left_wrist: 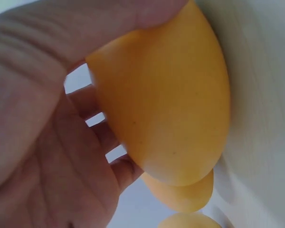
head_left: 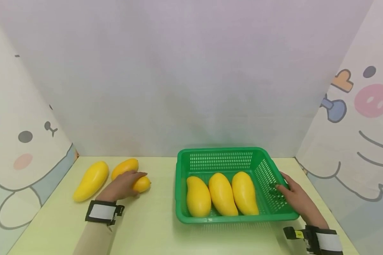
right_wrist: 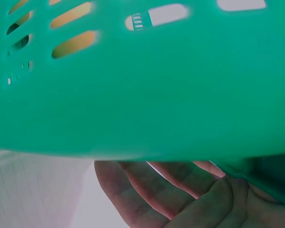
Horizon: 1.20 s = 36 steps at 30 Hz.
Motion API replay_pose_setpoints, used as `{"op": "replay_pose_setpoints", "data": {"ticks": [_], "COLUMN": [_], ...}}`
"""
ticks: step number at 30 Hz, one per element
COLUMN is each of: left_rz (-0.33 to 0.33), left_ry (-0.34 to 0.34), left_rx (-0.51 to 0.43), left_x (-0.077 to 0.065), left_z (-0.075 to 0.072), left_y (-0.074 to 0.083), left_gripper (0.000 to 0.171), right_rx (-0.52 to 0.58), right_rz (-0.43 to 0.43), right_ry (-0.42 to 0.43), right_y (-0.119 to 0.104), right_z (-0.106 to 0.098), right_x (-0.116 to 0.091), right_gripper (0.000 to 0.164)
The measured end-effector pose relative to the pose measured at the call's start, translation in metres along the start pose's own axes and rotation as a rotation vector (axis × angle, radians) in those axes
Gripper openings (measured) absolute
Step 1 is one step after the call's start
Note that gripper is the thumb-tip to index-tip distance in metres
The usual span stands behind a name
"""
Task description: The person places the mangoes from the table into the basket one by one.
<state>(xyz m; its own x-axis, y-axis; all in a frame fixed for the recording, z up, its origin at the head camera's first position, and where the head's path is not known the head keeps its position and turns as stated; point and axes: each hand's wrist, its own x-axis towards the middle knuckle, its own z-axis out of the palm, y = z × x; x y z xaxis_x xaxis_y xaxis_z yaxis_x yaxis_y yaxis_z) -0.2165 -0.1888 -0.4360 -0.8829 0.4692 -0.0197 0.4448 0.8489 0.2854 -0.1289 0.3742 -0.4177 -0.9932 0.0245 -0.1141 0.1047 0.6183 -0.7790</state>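
Observation:
My left hand (head_left: 122,186) grips an orange-yellow mango (head_left: 142,184) at the left of the table. In the left wrist view, the thumb lies over one side of this mango (left_wrist: 166,99) and the fingers reach round the other. Just behind it is another orange mango (head_left: 125,168), partly covered by the hand. A longer yellow mango (head_left: 91,181) lies to the left. My right hand (head_left: 295,196) holds the right rim of a green basket (head_left: 236,219), thumb on the inner side. In the right wrist view, the basket wall (right_wrist: 147,104) hides the fingertips.
Three yellow mangoes (head_left: 221,194) lie side by side in the basket, toward its left and middle. A pale wall (head_left: 191,88) rises behind the light table (head_left: 146,226). Panels with cartoon animals (head_left: 364,141) stand on both sides.

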Motion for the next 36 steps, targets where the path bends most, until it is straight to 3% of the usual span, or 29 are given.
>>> {"op": "replay_pose_setpoints", "data": {"ticks": [10, 21, 36], "left_rz": [0.032, 0.103, 0.144], "left_ry": [0.033, 0.126, 0.205], "left_rx": [0.031, 0.052, 0.052], "left_x": [0.000, -0.007, -0.011], "left_z": [-0.014, -0.027, -0.037], "left_y": [0.009, 0.018, 0.026], "left_gripper": [0.070, 0.070, 0.072], "right_rx": [0.007, -0.016, -0.001], "right_rz": [0.006, -0.012, 0.008], "right_ry": [0.003, 0.000, -0.011], "right_y": [0.002, -0.001, 0.003], "right_z": [0.000, 0.000, 0.000], "right_x": [-0.001, 0.001, 0.002], "right_gripper": [0.066, 0.065, 0.067]}}
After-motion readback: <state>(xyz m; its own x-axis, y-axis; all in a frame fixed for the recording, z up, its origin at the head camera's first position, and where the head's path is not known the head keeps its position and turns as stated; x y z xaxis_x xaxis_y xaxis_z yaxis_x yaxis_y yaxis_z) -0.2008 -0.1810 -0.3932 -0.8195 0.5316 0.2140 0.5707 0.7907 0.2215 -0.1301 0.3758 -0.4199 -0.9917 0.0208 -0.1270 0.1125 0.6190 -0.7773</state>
